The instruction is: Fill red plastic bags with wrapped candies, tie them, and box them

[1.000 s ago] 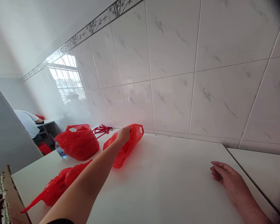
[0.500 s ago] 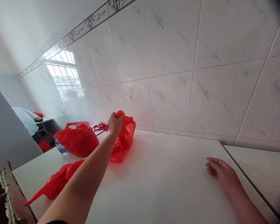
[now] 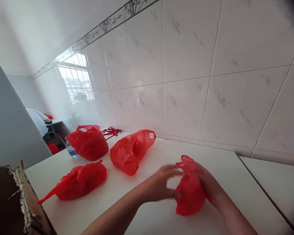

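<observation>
A small red plastic bag [image 3: 189,195] stands upright over the white tabletop, its handles pointing up. My right hand [image 3: 207,179] grips it from the right side, with the fingers largely hidden behind the thin plastic. On the bag's left, my left hand [image 3: 163,182] is open and slightly blurred, thumb and fingers apart, the tips close to the bag. Farther back lies a loose, wide-mouthed red bag [image 3: 127,153]. A full red bag [image 3: 88,143] sits at the back left, and a knotted red bag [image 3: 80,182] lies in front of it.
A torn cardboard box [image 3: 26,195] occupies the near left corner. Behind the full bag are a clear bottle [image 3: 71,149] and red ribbons [image 3: 111,131]. Tiled wall [image 3: 186,107] bounds the tabletop at the back. Past a grey partition, another person [image 3: 38,120] is partly visible.
My left hand has come right and toward me, away from the loose bag at the back. A small red bag is now between my hands. The view has shifted slightly.
</observation>
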### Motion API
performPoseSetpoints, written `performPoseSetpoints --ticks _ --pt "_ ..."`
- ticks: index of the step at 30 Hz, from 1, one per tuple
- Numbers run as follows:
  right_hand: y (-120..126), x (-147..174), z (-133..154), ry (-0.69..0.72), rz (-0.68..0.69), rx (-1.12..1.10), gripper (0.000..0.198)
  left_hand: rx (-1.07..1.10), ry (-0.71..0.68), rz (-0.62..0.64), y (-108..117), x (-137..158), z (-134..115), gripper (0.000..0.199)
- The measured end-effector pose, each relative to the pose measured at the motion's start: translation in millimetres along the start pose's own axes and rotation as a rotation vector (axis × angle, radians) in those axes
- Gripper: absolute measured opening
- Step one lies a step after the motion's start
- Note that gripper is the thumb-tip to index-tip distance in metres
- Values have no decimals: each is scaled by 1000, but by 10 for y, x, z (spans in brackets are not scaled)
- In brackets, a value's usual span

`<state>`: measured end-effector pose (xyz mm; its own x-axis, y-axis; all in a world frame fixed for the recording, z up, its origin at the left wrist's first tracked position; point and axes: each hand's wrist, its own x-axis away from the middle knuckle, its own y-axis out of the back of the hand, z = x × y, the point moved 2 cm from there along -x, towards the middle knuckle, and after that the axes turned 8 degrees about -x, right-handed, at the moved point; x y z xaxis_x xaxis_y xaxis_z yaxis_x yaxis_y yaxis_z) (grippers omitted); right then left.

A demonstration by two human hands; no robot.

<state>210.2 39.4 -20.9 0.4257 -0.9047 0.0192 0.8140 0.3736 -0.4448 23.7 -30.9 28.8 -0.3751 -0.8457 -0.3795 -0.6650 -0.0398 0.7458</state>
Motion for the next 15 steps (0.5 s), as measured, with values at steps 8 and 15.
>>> performPoseSetpoints --ticks 8,15 --pt "496 -30 33 136 -200 -179 51 -160 766 -773 453 415 1236 56" --pt "382 113 48 146 -60 -202 38 -23 540 -654 203 -55 1110 55"
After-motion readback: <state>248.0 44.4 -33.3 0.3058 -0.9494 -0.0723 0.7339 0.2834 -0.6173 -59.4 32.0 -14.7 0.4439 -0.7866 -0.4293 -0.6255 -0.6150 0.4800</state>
